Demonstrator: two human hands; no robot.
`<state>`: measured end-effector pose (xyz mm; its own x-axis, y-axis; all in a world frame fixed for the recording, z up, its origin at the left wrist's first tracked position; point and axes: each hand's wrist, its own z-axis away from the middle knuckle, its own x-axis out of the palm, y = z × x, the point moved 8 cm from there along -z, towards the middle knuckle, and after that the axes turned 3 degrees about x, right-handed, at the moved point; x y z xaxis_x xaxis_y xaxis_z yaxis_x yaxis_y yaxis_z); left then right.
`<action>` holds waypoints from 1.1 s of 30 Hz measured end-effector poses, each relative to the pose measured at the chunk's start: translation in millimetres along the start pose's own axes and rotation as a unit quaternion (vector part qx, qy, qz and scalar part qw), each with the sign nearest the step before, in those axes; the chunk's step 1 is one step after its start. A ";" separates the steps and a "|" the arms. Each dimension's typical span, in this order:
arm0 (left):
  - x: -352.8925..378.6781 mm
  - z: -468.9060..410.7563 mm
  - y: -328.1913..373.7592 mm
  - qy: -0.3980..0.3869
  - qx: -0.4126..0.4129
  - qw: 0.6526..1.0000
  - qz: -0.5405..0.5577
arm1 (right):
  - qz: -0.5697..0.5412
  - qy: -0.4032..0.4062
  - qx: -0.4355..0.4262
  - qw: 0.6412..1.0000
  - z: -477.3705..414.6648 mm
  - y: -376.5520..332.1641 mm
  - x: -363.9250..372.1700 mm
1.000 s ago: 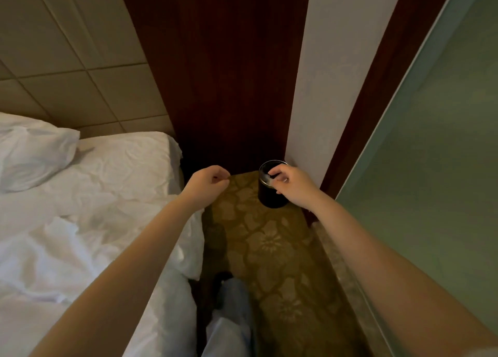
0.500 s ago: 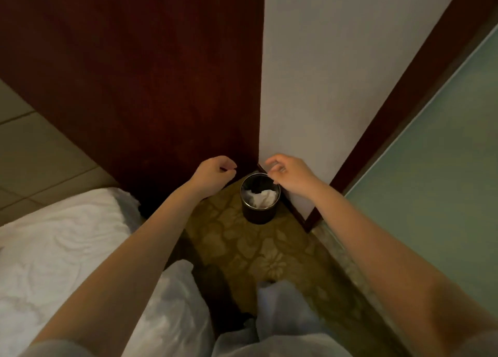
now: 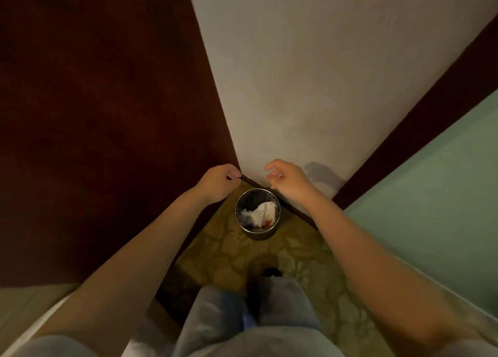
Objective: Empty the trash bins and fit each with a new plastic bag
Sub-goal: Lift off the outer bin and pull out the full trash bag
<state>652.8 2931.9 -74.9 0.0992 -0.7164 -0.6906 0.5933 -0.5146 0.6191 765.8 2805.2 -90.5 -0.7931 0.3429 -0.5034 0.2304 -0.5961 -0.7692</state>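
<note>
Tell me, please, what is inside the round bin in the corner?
Crumpled white tissue with a red spot lies in the bin. Anything beneath the tissue is covered, and whether the bin has a liner cannot be made out.

Carpet: gold-brown, leafy flower pattern, pretty dim down there
Left side: dark reddish wood panel, meets the white wall at the corner
Right side: pale green surface past a dark wood strip

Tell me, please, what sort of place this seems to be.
Probably a hotel bedroom, seen in one corner: a patterned carpet, a dark wood panel meeting a plain wall, and a small metal bin holding crumpled tissue.
</note>
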 end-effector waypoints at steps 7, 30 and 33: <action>32.6 -76.4 -12.4 -0.096 0.055 0.994 -0.005 | 0.003 0.090 0.075 0.993 -29.0 36.0 -3.7; 173.9 -98.1 -214.6 -0.138 0.189 0.972 -0.017 | 0.039 0.250 0.187 0.949 -28.0 157.8 209.7; 155.7 -69.4 -230.0 -0.122 0.208 0.970 -0.010 | 0.052 0.276 0.168 0.945 5.3 142.5 227.5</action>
<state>587.2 2971.4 -350.8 -0.1314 -0.7688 -0.6259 0.2149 -0.6385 0.7391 615.3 2794.5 -312.5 -0.3397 0.5416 -0.7690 0.0249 -0.8121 -0.5830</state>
